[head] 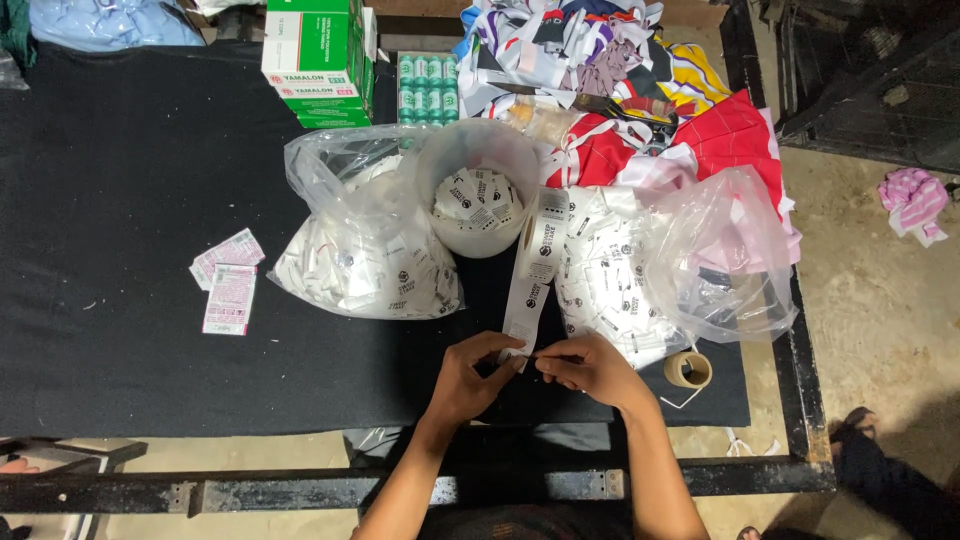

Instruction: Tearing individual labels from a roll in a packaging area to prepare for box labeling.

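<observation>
Left hand: the left hand (468, 375) was pinched on the loose end of the white label strip (524, 312), at the near edge of the black table (130, 200).
Right hand: the right hand (592, 368) was closed around something thin and dark held against that same end; what it was, I could not tell. The two hands met there, seemingly so the end was held taut.
Strip: it ran away from the person, long axis near to far, up to the label roll (545, 235), which leaned against the white tub (478, 190).
Tape: a small tape roll (688, 369) lay just right of the right hand, within easy reach.
Bags: an open clear bag of labels (360, 255) sat left of the tub, another clear bag (650, 275) to the right, both mouths gaping.
Tub: cut labels lay inside it.
Left side: pink printed slips (228, 285) lay well apart.
Far edge: green boxes (318, 60) and a heap of coloured cloth (640, 80).
</observation>
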